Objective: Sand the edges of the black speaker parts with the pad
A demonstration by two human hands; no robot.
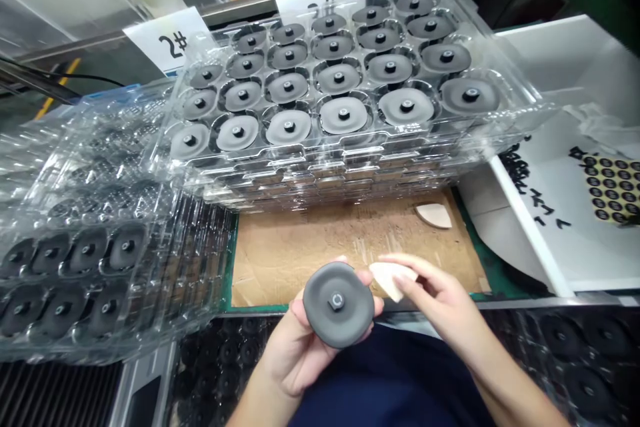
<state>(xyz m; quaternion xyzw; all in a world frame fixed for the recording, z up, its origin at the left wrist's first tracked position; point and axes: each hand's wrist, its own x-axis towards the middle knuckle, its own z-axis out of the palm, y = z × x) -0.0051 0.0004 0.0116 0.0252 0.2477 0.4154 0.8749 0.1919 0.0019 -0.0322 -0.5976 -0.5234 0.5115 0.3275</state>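
My left hand [295, 360] grips a dark grey rounded disc [325, 323] by its edges, with the face that bears a short central stem turned up. Beside it, my right hand [435, 293] pinches a cream-white wedge-shaped sponge [393, 278] between thumb and fingers. The sponge's tip is close to the disc's right edge; whether they touch I cannot tell. A second white wedge sponge [434, 215] lies on the brown cardboard [280, 240] beyond my hands. Behind that, a stack of clear plastic trays [310, 150] holds rows of similar grey discs [343, 115].
At the left stand more stacked clear trays [190, 260] with dark discs. A white bin [545, 260] on the right contains small black parts [517, 170] and a yellowish sheet of round black stickers [613, 187]. Paper signs [167, 40] stand behind the trays.
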